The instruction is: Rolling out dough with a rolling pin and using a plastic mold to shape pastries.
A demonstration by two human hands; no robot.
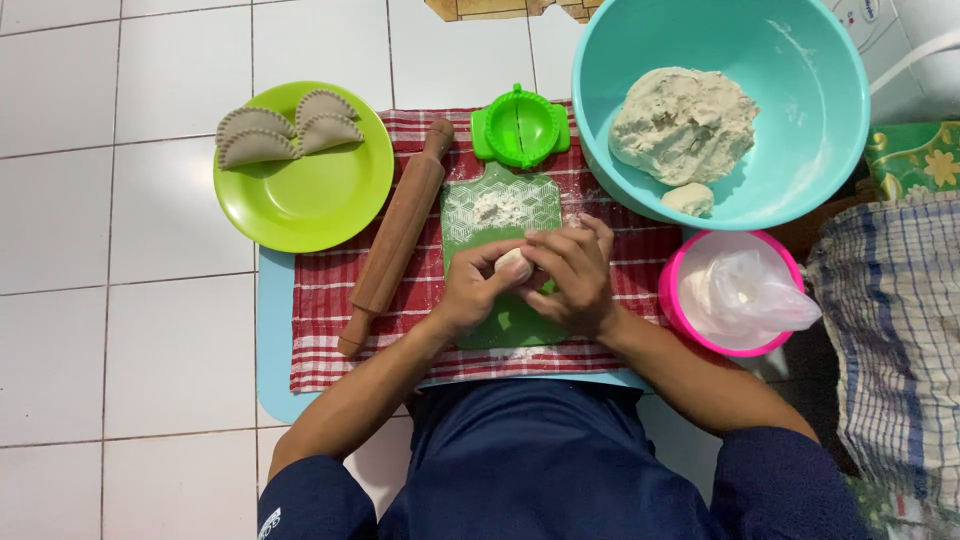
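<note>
Both hands are closed together around a small ball of dough (pixel 514 262): the left hand (pixel 480 285) cups it from below and the side, while the right hand (pixel 572 275) curls over it from the other side, so only a pale patch of the ball shows between the fingers. How tightly they press it is hard to tell from above. The hands hover over a green cutting board (pixel 500 215) dusted with a little heap of flour, which lies on a red checked cloth (pixel 320 330). Just left of the board a wooden rolling pin (pixel 395 240) lies aslant on the cloth. Beyond the board sits a green dumpling press (pixel 521 127), opened flat. To the right a teal bowl (pixel 830 130) holds a large dough lump and a small piece. A lime plate (pixel 310 205) at the left carries three folded dumplings (pixel 285 130).
</note>
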